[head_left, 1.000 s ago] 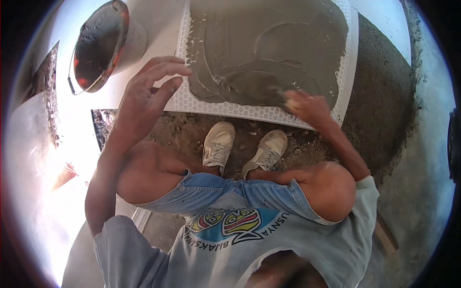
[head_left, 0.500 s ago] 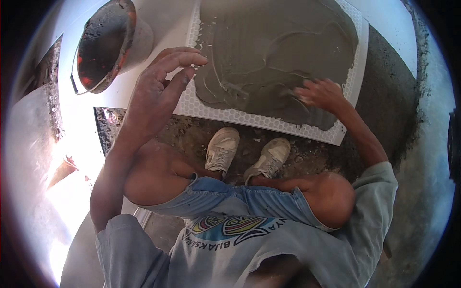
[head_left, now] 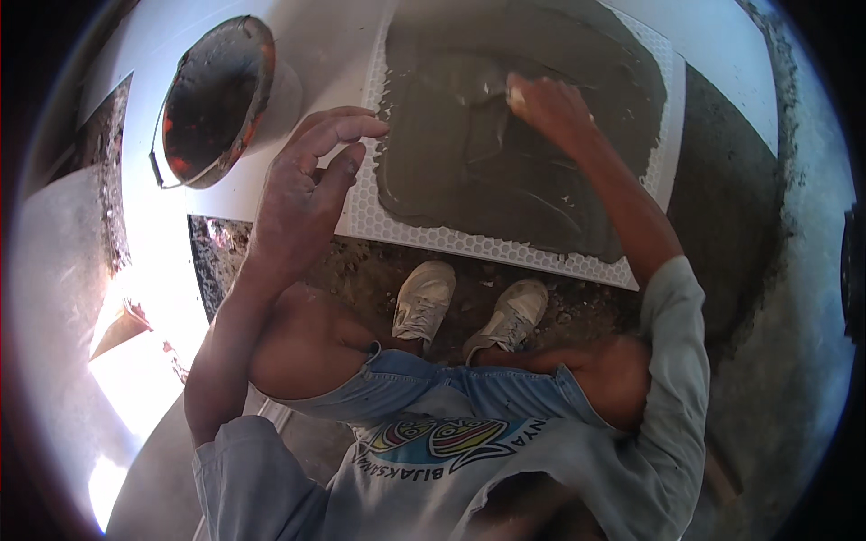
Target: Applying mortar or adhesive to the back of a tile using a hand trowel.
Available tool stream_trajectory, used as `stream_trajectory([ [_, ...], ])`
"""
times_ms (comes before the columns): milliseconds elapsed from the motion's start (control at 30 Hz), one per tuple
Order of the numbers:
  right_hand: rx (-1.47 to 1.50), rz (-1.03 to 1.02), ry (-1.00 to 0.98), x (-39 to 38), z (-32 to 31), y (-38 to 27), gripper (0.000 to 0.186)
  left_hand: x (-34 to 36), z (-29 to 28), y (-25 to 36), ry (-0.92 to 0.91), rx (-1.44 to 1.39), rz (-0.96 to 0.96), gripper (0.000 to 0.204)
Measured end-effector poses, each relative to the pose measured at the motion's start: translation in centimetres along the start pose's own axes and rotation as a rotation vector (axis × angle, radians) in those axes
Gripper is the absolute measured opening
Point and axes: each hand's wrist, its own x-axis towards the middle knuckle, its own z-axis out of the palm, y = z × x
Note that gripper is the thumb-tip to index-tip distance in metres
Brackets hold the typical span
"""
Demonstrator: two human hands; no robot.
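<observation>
A large white tile (head_left: 370,216) with a honeycomb-patterned surface lies in front of me. Grey wet mortar (head_left: 433,171) covers most of it, leaving a bare band along the edges. Over the upper middle of the mortar, my right hand (head_left: 552,108) is closed round the pale handle of a trowel (head_left: 515,94). Its blade is hard to make out against the mortar. My left hand (head_left: 311,180) is raised beside the tile's left edge, holding nothing, with fingers curved and the thumb apart from them.
A mortar-smeared bucket (head_left: 216,104) with a wire handle leans at the upper left on pale tiles (head_left: 144,194). My shoes (head_left: 424,302) stand on rough, dirty ground (head_left: 361,270) just before the tile. A dark grey strip (head_left: 726,189) runs along the tile's right side.
My right hand has swept up and left across the mortar with the trowel, from the lower right. The mortar there looks smoother. The left hand keeps its curved pose.
</observation>
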Motion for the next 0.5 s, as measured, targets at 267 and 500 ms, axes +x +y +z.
stream_trajectory([
  [267, 0.061, 0.015, 0.023, -3.9, -0.4, -1.6, 0.026, -0.3, -0.5, -0.7, 0.019, 0.046, 0.033, 0.023],
  [500, 0.053, -0.003, -0.015, -6.0, 1.9, -2.8, 0.023, 0.1, 0.0, -0.5, -0.017, 0.066, 0.044, 0.023],
])
